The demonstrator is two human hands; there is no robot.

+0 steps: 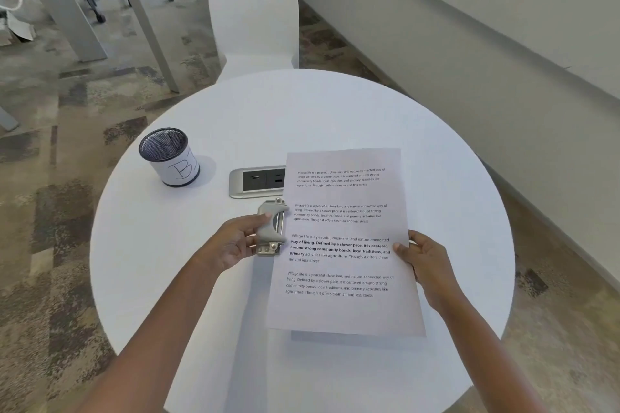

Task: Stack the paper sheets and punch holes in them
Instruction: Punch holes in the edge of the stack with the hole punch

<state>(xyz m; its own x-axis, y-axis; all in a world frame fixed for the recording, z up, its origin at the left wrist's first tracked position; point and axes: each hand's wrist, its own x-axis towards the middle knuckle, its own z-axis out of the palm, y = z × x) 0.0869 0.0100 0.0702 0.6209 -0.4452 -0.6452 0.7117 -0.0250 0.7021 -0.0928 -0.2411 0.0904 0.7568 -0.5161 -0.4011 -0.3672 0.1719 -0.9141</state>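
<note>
Sheets point(342, 245) look stacked, held up just near the socket panel point(256, 182). Your right hand point(424, 258) pinches their edge; your left hand point(235, 241) grips the punch point(271, 228) at the opposite edge. No holes visible yet.

1. Bare tabletop runs from the table's point(335, 104) far edge to the socket panel point(256, 182).
2. A mesh cup point(169, 157) stands near the left edge, well apart from the panel.
3. The paper sheets point(345, 245), gripped by the right hand point(426, 261), cover the middle toward the right edge.
4. The left hand point(231, 245) holds the hole punch point(268, 228) against their left side, near the panel.
</note>
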